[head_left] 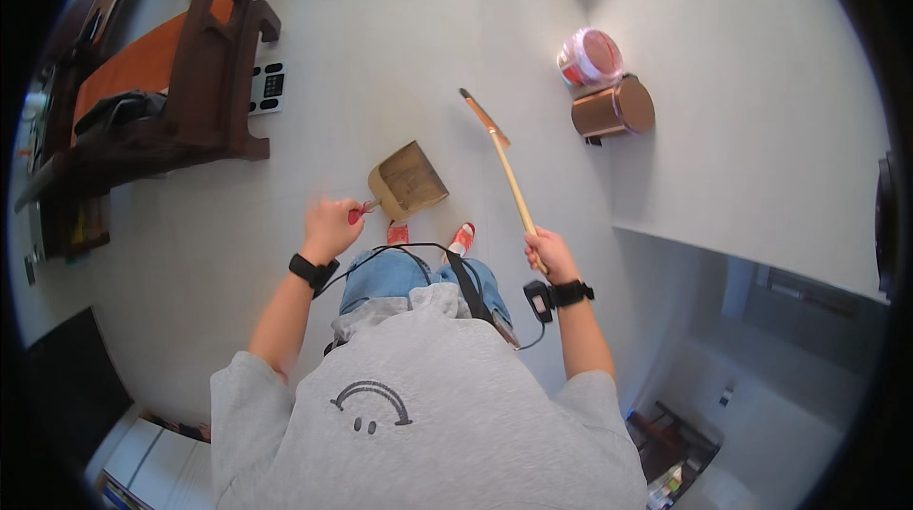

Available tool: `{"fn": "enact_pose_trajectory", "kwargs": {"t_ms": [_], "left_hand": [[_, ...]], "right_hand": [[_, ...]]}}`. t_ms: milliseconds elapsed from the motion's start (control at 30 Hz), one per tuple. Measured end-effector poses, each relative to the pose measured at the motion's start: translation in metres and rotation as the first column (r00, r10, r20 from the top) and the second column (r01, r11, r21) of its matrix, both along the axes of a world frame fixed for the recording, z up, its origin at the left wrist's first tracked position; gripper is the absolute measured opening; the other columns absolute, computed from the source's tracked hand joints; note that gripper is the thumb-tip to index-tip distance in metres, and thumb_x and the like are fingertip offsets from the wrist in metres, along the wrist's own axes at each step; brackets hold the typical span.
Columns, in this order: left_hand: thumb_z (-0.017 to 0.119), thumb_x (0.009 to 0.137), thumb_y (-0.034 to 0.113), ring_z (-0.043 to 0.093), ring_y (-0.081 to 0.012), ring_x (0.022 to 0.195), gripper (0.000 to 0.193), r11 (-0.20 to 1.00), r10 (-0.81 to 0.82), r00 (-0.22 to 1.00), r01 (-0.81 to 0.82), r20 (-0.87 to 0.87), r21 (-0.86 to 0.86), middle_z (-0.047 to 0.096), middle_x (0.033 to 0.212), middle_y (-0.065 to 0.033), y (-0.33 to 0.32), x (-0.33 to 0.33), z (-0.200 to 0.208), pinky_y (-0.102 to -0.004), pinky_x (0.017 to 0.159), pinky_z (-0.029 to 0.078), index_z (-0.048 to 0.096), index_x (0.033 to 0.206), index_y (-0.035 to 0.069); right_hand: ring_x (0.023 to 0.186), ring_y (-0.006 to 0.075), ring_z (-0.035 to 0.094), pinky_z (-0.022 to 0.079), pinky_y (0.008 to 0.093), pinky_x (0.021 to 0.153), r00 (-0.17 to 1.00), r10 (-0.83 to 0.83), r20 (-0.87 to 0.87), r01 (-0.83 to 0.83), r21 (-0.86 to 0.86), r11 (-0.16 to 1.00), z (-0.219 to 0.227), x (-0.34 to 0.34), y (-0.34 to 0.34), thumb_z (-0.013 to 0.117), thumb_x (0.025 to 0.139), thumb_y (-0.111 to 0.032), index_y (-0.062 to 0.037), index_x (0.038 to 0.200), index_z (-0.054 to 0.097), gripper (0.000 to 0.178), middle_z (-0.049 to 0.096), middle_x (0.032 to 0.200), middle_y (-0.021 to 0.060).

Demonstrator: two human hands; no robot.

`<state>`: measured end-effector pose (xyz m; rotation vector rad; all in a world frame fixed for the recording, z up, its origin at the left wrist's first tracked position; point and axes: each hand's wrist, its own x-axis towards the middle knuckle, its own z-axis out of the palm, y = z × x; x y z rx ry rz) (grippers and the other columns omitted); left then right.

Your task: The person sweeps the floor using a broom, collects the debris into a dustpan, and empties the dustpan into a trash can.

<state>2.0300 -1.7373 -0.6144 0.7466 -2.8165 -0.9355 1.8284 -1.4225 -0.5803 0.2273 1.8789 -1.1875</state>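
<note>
Mostly hidden dustpan handle (359,213) in clenched left fingers (328,225), right fingers (550,251) grasping broom (504,168).

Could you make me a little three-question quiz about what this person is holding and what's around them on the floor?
1. True or false: the right hand grips the broom by its handle.
2. What does the left hand hold? A) dustpan B) cup C) cloth
3. Fill in: beside the brown bin by the wall stands a pink ____.

Key: 1 true; 2 A; 3 bucket.
</note>
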Motion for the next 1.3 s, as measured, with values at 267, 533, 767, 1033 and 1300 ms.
{"fn": "enact_pose_trajectory", "kwargs": {"t_ms": [267,533,767,1033,1300], "left_hand": [[0.057,0.068,0.021,0.060,-0.0272,0.065,0.016,0.938,0.338,0.941,-0.339,0.017,0.067,0.062,0.071,-0.0092,0.002,0.019,-0.018,-0.0364,0.058,0.048,0.065,0.079,0.013],[0.057,0.067,0.020,0.060,-0.0273,0.065,0.012,0.913,0.408,0.913,-0.408,-0.001,0.025,0.062,0.070,-0.0084,-0.019,0.023,-0.023,-0.0373,0.058,0.048,0.065,0.075,0.015],[0.059,0.068,0.023,0.060,-0.0277,0.068,0.014,0.841,0.529,0.845,-0.534,0.075,0.087,0.062,0.071,-0.0098,0.006,0.045,-0.015,-0.0375,0.059,0.048,0.065,0.077,0.014],[0.060,0.068,0.022,0.059,-0.0300,0.068,0.018,0.642,0.743,0.665,-0.739,0.071,0.203,0.062,0.073,-0.0115,0.037,0.036,-0.009,-0.0380,0.062,0.047,0.064,0.083,0.013],[0.062,0.066,0.021,0.058,-0.0308,0.064,0.016,0.486,0.857,0.502,-0.862,0.114,0.145,0.061,0.069,-0.0115,0.056,0.021,-0.023,-0.0380,0.058,0.047,0.064,0.081,0.015]], "right_hand": [[0.037,0.0105,0.043,0.034,0.0242,0.031,0.929,0.319,-0.186,-0.245,0.334,0.910,-0.115,-0.060,-0.082,0.052,0.078,-0.010,-0.0035,0.075,0.048,0.008,0.046,0.050,0.0024],[0.037,0.0077,0.039,0.032,0.0214,0.032,0.873,0.439,0.212,-0.471,0.136,0.871,-0.025,-0.007,-0.065,0.054,0.079,-0.007,-0.0028,0.083,0.051,0.007,0.044,0.053,0.0000],[0.040,0.0059,0.042,0.033,0.0192,0.034,0.868,0.466,0.168,-0.488,0.124,0.864,0.050,-0.055,-0.098,0.053,0.078,-0.008,-0.0027,0.084,0.054,0.008,0.045,0.054,-0.0002],[0.038,0.0111,0.043,0.035,0.0258,0.034,0.771,0.608,-0.189,-0.593,0.135,0.794,-0.016,-0.182,-0.262,0.055,0.078,-0.013,-0.0029,0.071,0.050,0.013,0.045,0.050,0.0016],[0.043,0.0115,0.045,0.035,0.0275,0.037,0.724,0.676,-0.138,-0.604,0.345,0.718,-0.091,-0.287,-0.403,0.056,0.079,-0.016,-0.0009,0.080,0.053,0.015,0.049,0.056,0.0031]]}}
